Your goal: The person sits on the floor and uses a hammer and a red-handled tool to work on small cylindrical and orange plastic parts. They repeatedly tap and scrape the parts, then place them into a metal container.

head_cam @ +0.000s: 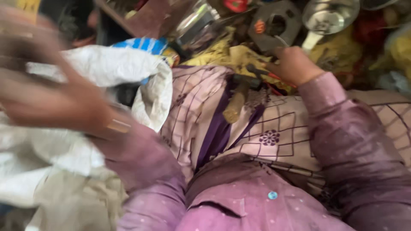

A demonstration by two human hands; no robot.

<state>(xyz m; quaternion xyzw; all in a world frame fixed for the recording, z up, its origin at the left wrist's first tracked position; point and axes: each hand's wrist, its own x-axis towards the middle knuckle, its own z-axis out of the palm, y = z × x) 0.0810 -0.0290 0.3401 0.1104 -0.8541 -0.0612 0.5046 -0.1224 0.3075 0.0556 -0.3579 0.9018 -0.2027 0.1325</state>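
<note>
My left hand (47, 81) is blurred at the left, raised over a white woven sack (107, 68); its fingers look spread and I see nothing in it. My right hand (293, 66) reaches forward at the upper middle, fingers curled around a thin tool with a red and dark handle (274, 77) at the edge of a yellow cloth (231, 55). A hammer with a wooden handle (237, 100) lies on my lap, on pink patterned fabric (274, 137), just left of that hand. Both arms wear purple sleeves.
Beyond the lap lies a heap of clutter: a grey metal plate with a hole (274, 23), a shiny steel bowl (329, 15), a steel vessel (197, 21), a brown board (150, 19) and yellow rags (398, 47). The white sack covers the left side.
</note>
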